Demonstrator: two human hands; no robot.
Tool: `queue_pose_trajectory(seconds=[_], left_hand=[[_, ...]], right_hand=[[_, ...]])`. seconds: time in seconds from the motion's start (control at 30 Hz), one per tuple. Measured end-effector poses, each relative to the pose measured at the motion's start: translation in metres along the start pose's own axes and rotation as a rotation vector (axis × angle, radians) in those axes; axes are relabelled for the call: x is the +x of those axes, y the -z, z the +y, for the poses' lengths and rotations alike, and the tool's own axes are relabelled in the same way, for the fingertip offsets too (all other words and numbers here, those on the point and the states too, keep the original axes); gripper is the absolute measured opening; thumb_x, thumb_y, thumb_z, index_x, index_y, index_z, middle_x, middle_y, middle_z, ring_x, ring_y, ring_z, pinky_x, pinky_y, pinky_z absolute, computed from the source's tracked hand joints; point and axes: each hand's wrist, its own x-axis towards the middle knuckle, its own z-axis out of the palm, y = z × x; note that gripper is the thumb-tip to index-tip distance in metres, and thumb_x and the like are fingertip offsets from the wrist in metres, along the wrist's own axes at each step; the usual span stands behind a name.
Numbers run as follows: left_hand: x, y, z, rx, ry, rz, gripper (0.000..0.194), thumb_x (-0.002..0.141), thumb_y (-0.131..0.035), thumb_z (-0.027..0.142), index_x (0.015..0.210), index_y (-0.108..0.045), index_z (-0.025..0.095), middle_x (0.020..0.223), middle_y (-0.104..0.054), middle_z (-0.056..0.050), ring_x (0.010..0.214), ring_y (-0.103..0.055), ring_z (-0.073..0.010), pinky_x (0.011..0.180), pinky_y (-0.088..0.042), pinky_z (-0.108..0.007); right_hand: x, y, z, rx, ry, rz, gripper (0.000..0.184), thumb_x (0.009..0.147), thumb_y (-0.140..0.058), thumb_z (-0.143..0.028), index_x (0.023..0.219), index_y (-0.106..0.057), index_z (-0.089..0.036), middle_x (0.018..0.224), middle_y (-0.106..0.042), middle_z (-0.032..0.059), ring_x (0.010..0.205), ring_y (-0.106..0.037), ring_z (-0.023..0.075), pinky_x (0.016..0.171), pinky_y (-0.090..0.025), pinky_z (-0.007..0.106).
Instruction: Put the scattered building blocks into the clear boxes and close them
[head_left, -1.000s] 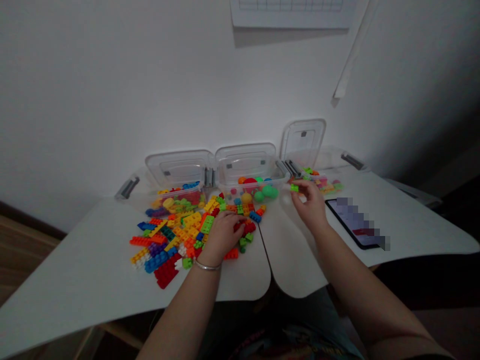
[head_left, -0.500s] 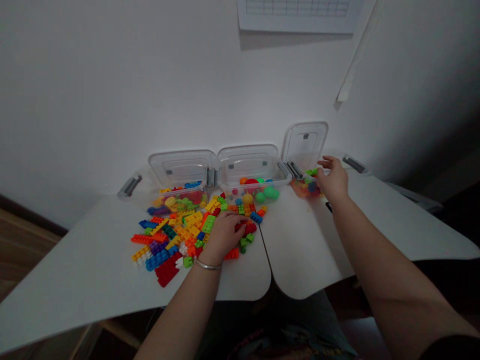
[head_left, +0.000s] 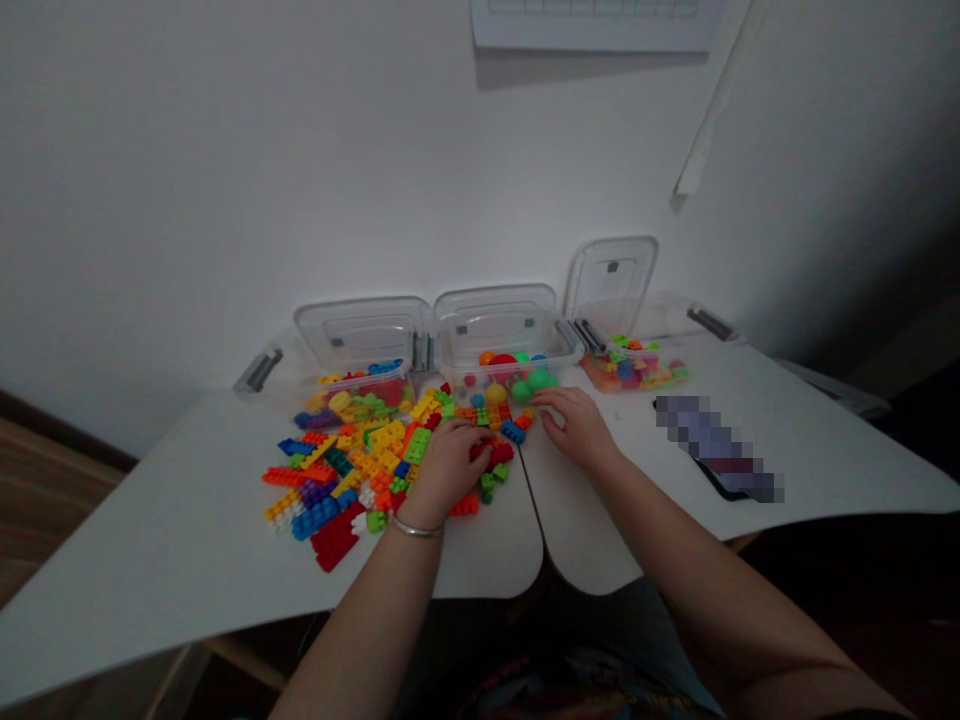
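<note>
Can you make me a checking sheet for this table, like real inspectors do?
Surface: white tabletop, split by a dark gap.
Main things: loose coloured blocks piled mostly left of the gap; left bin and right bin hold small coloured pieces, middle bin holds balls; lids raised.
Clutter: phone, lying on the right.
Hands: left hand over the pile, grip unclear; right hand open near the pile's right edge.
Cables: nothing seen on the tabletop.
Surroundings: pale wall behind, with a gridded sheet.
</note>
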Motion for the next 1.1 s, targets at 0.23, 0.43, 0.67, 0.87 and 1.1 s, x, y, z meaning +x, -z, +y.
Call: queue_pose_trajectory(seconds=[0.23,0.43,0.67,0.87,1.1], left_hand=[[0.000,0.002,0.002,0.004,0.004,-0.008,0.023,0.086,-0.060,0.022,0.104,-0.074,0.022,0.101,-0.071,-0.006,0.103,-0.057,-0.0233,0.095,-0.047,-0.039],[0.001,0.002,0.001,0.008,0.008,-0.020,0.023,0.085,-0.060,0.022,0.104,-0.074,0.021,0.101,-0.071,-0.007,0.102,-0.057,-0.0234,0.095,-0.047,-0.039],[0.000,0.002,0.002,-0.001,0.011,-0.013,0.022,0.085,-0.061,0.022,0.103,-0.074,0.021,0.101,-0.070,-0.007,0.102,-0.057,-0.0242,0.094,-0.047,-0.039],[0.001,0.002,0.001,-0.001,0.010,-0.011,0.022,0.085,-0.061,0.022,0.104,-0.074,0.020,0.101,-0.070,-0.007,0.102,-0.057,-0.0243,0.094,-0.048,-0.039],[0.001,0.002,0.001,0.007,0.010,-0.015,0.023,0.085,-0.061,0.022,0.104,-0.073,0.021,0.101,-0.070,-0.008,0.101,-0.057,-0.0240,0.094,-0.047,-0.040]], right_hand=[[-0.010,-0.021,0.000,-0.075,0.009,-0.181,0.022,0.085,-0.053,-0.015,0.104,-0.064,-0.019,0.112,-0.063,0.0102,0.104,-0.057,0.0226,0.093,-0.048,0.037],[-0.011,-0.022,0.006,-0.064,-0.056,-0.171,0.015,0.084,-0.058,-0.017,0.098,-0.064,-0.017,0.101,-0.063,0.0096,0.100,-0.056,0.0231,0.091,-0.048,0.038],[-0.016,-0.020,0.012,-0.053,-0.127,-0.157,0.033,0.079,-0.057,-0.010,0.110,-0.065,-0.015,0.107,-0.063,0.0114,0.105,-0.056,0.0233,0.097,-0.045,0.037],[-0.019,-0.015,0.024,-0.076,-0.193,-0.137,0.033,0.077,-0.052,-0.005,0.104,-0.069,-0.015,0.104,-0.066,0.0114,0.102,-0.058,0.0221,0.097,-0.045,0.036],[-0.021,-0.010,0.027,-0.105,-0.208,-0.158,0.038,0.077,-0.049,-0.002,0.107,-0.069,-0.015,0.107,-0.069,0.0115,0.103,-0.059,0.0231,0.099,-0.044,0.039]])
